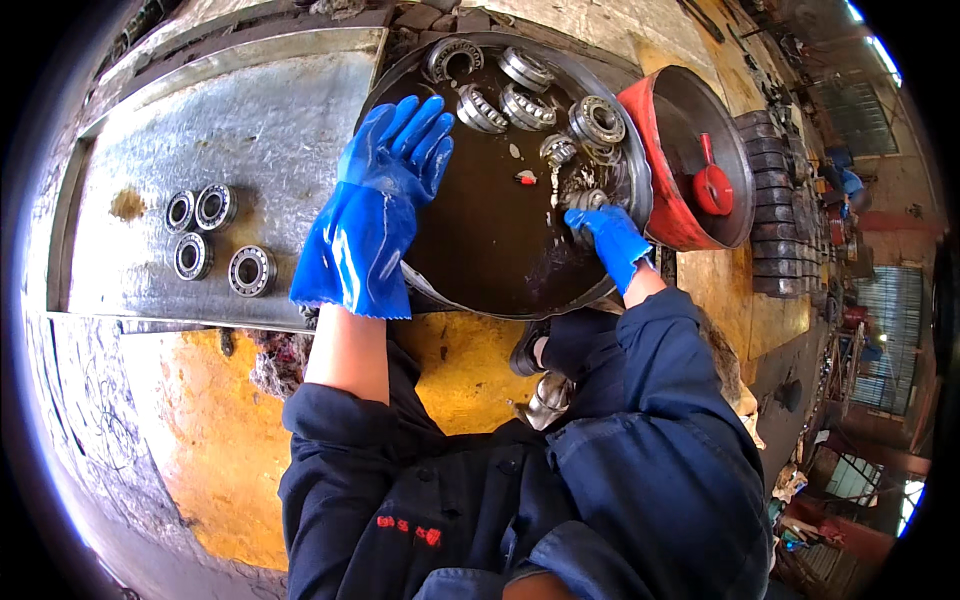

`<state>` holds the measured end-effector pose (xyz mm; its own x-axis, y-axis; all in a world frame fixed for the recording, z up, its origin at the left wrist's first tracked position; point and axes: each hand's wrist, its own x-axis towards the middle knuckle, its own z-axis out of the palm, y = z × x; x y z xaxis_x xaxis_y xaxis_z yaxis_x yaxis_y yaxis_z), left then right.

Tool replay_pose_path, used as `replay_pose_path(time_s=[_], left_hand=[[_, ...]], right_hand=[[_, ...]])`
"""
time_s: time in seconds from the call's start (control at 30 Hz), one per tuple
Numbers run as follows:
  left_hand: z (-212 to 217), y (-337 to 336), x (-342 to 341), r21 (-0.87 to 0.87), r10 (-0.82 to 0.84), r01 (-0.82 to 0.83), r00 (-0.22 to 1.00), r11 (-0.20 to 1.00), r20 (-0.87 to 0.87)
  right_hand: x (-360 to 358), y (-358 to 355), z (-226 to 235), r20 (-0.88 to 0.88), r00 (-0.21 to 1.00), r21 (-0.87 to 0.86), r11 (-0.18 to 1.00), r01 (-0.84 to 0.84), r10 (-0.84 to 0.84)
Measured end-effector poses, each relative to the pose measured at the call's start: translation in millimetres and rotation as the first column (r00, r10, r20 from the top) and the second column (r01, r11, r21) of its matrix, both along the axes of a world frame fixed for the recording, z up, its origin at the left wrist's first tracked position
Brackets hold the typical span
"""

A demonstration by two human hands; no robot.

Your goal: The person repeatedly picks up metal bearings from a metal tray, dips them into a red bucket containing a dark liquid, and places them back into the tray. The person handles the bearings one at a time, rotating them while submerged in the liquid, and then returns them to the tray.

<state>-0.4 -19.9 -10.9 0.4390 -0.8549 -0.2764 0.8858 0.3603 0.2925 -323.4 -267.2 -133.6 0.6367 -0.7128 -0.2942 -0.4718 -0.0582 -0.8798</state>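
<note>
Round metal basin point(395, 85) holds dark oily liquid, with several steel bearings point(525, 105) lying along its far rim, ribbed and shiny. Left hand point(385, 190) in a glossy blue rubber glove hovers flat over the basin's left side, fingers spread apart, holding nothing. Right hand point(610, 240), same glove, is down at the basin's right edge, fingers curled on a wet bearing point(588, 200) in the liquid. Red bucket point(650, 170) touches the basin's right side, a red scoop point(712, 185) inside. Four cleaner bearing rings point(215, 240) sit on the grey metal sheet point(250, 130) to the left.
</note>
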Motion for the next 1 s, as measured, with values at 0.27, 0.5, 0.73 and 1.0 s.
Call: replay_pose_path(time_s=[0.27,0.5,0.73,1.0], left_hand=[[9,8,7,0.068,0.063,-0.061,0.997,0.996,-0.033],[-1,9,6,-0.005,0.038,-0.038,0.999,0.999,-0.002],[9,13,9,0.018,0.075,-0.074,0.997,0.997,-0.006],[2,15,16,-0.046,0.093,-0.094,0.995,0.995,-0.019]], right_hand=[[29,47,38,-0.872,0.488,-0.244,0.837,-0.490,0.032],[21,41,34,-0.891,0.441,-0.251,0.697,-0.672,0.105],[10,28,19,-0.879,0.456,-0.463,0.482,-0.744,-0.141],[49,74,54,-0.717,0.692,-0.531,0.578,-0.620,0.085]])
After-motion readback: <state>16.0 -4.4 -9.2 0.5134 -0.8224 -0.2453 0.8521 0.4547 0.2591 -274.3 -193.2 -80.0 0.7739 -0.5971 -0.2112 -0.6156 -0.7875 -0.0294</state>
